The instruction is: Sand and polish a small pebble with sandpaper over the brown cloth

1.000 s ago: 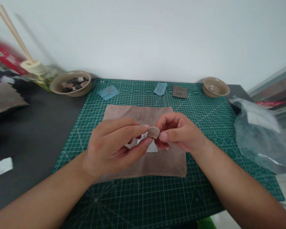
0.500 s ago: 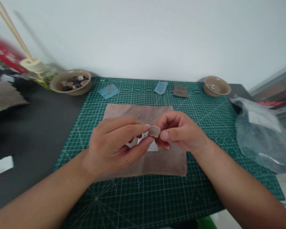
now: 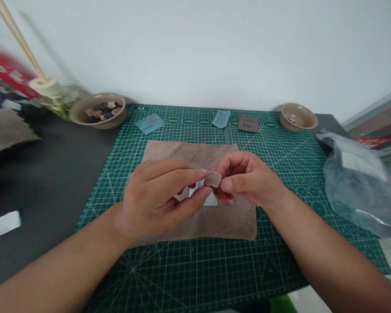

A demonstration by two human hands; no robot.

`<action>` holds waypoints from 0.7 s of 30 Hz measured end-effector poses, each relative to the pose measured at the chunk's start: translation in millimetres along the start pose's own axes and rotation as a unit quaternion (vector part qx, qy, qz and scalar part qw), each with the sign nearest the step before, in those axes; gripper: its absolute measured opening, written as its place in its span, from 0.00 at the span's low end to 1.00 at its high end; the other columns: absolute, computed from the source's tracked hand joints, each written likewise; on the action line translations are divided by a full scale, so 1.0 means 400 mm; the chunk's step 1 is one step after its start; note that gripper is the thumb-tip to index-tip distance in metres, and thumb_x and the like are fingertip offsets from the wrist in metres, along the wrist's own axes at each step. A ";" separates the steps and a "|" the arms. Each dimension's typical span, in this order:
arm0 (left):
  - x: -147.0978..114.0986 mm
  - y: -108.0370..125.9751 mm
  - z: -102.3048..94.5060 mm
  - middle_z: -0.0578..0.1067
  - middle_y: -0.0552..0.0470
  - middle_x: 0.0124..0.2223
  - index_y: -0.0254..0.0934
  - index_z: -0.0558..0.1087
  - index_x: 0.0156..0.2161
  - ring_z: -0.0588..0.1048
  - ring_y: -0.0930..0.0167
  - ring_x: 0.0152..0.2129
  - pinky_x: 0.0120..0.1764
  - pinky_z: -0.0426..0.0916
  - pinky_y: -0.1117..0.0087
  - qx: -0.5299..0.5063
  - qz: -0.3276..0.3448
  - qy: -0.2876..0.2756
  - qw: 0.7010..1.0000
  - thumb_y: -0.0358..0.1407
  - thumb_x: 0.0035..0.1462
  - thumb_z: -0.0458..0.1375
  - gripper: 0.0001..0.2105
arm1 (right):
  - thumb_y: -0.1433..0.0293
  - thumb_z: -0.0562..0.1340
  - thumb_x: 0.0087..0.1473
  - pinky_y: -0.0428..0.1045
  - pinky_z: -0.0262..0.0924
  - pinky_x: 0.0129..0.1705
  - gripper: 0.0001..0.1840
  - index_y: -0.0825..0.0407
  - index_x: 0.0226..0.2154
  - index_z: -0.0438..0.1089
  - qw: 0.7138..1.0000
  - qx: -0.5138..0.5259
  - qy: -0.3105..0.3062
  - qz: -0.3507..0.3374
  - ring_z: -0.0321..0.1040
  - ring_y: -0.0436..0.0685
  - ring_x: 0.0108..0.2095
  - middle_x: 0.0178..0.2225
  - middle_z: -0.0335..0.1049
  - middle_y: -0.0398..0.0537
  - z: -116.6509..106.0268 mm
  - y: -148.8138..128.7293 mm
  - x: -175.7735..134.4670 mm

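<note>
A small flat beige pebble (image 3: 212,179) is held up over the brown cloth (image 3: 228,222). Its left side sits between the thumb and fingertips of my left hand (image 3: 164,191). My right hand (image 3: 247,179) pinches the pebble's right edge, thumb in front and the other fingers curled behind. Below the hands, a piece of white paper (image 3: 211,200) lies on the cloth, partly covered by my fingers.
A green cutting mat (image 3: 182,269) lies under the cloth. A bowl (image 3: 99,126) of several pebbles stands back left; another bowl (image 3: 298,124) with a small bit inside stands back right. Blue scraps (image 3: 150,124) and a brown scrap (image 3: 248,123) lie behind. A plastic bag (image 3: 358,187) is at right.
Both hands keep the same grip on the pebble. The whole view has shifted very slightly; nothing else visibly differs.
</note>
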State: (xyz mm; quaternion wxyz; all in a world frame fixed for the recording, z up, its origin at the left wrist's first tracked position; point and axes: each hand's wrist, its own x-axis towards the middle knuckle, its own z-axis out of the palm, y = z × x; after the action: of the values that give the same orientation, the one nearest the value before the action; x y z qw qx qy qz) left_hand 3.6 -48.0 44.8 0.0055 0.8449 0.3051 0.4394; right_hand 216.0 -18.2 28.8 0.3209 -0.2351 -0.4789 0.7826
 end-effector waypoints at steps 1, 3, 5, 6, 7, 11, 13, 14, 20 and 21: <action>0.000 0.000 -0.001 0.79 0.56 0.29 0.38 0.75 0.39 0.75 0.77 0.20 0.21 0.70 0.77 -0.001 -0.001 0.001 1.000 0.32 0.57 0.66 0.05 | 0.64 0.75 0.47 0.41 0.64 0.20 0.14 0.56 0.28 0.73 1.000 0.001 -0.001 0.000 0.70 0.48 0.19 0.22 0.77 0.45 0.000 0.000 0.000; 0.000 0.001 -0.002 0.79 0.55 0.29 0.38 0.75 0.39 0.75 0.77 0.20 0.21 0.69 0.77 -0.002 0.000 -0.002 1.000 0.32 0.57 0.66 0.06 | 0.65 0.75 0.47 0.41 0.64 0.20 0.14 0.56 0.28 0.73 1.000 0.002 -0.003 -0.003 0.70 0.48 0.19 0.22 0.77 0.46 0.000 0.000 0.000; -0.001 0.001 -0.002 0.79 0.55 0.29 0.38 0.75 0.39 0.75 0.77 0.20 0.21 0.69 0.77 -0.002 0.001 -0.005 1.000 0.31 0.57 0.66 0.05 | 0.65 0.75 0.47 0.41 0.64 0.20 0.13 0.56 0.28 0.74 1.000 0.000 -0.002 -0.004 0.70 0.48 0.19 0.22 0.77 0.46 -0.001 0.001 0.000; -0.001 0.001 -0.002 0.79 0.55 0.29 0.38 0.75 0.39 0.74 0.77 0.19 0.21 0.69 0.77 -0.001 -0.001 -0.004 1.000 0.32 0.57 0.65 0.05 | 0.65 0.75 0.47 0.41 0.64 0.20 0.13 0.56 0.28 0.74 1.000 -0.001 -0.001 -0.004 0.70 0.48 0.19 0.22 0.78 0.46 -0.001 0.001 0.000; -0.002 0.001 -0.001 0.79 0.56 0.28 0.38 0.75 0.39 0.74 0.77 0.19 0.21 0.69 0.77 0.003 -0.003 -0.004 1.000 0.32 0.57 0.65 0.05 | 0.65 0.75 0.47 0.41 0.64 0.20 0.13 0.55 0.28 0.74 1.000 -0.002 0.000 -0.003 0.70 0.48 0.19 0.22 0.77 0.45 -0.001 0.002 0.000; -0.004 0.001 0.000 0.79 0.56 0.28 0.38 0.75 0.39 0.74 0.77 0.19 0.21 0.69 0.77 0.007 -0.005 0.003 1.000 0.33 0.57 0.66 0.05 | 0.64 0.75 0.47 0.41 0.64 0.20 0.14 0.55 0.28 0.73 1.000 -0.001 -0.002 -0.002 0.71 0.48 0.19 0.22 0.77 0.45 -0.001 0.002 0.000; -0.004 0.001 -0.001 0.79 0.56 0.28 0.38 0.75 0.38 0.75 0.77 0.19 0.21 0.69 0.77 0.006 -0.003 0.003 1.000 0.33 0.57 0.66 0.05 | 0.65 0.75 0.47 0.41 0.65 0.20 0.14 0.55 0.28 0.73 1.000 0.000 -0.003 -0.003 0.71 0.48 0.19 0.22 0.77 0.45 -0.001 0.002 0.000; -0.004 0.001 -0.001 0.79 0.56 0.28 0.38 0.75 0.38 0.74 0.77 0.19 0.21 0.69 0.77 0.005 -0.003 0.002 1.000 0.33 0.57 0.66 0.05 | 0.65 0.75 0.47 0.41 0.65 0.20 0.14 0.55 0.28 0.73 1.000 0.000 -0.004 -0.003 0.71 0.48 0.19 0.22 0.77 0.45 -0.001 0.002 0.000; -0.002 0.002 -0.003 0.80 0.55 0.30 0.39 0.76 0.38 0.75 0.77 0.20 0.21 0.69 0.77 0.005 -0.006 -0.004 1.000 0.32 0.57 0.65 0.04 | 0.65 0.75 0.46 0.41 0.64 0.20 0.14 0.56 0.28 0.74 1.000 0.000 -0.003 -0.001 0.70 0.48 0.19 0.22 0.77 0.45 -0.001 0.001 -0.001; -0.002 0.003 -0.003 0.80 0.55 0.30 0.39 0.76 0.38 0.75 0.77 0.20 0.21 0.69 0.77 0.005 -0.007 -0.005 1.000 0.33 0.57 0.65 0.04 | 0.65 0.75 0.46 0.41 0.64 0.20 0.14 0.56 0.28 0.74 1.000 0.001 -0.003 -0.001 0.70 0.48 0.19 0.22 0.77 0.45 0.000 0.001 -0.001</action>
State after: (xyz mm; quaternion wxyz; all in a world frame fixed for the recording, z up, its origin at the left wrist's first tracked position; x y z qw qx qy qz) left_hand 3.1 -49.5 45.3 0.0056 0.8452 0.3130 0.4332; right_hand 216.3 -18.5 28.6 0.3209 -0.2321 -0.4794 0.7832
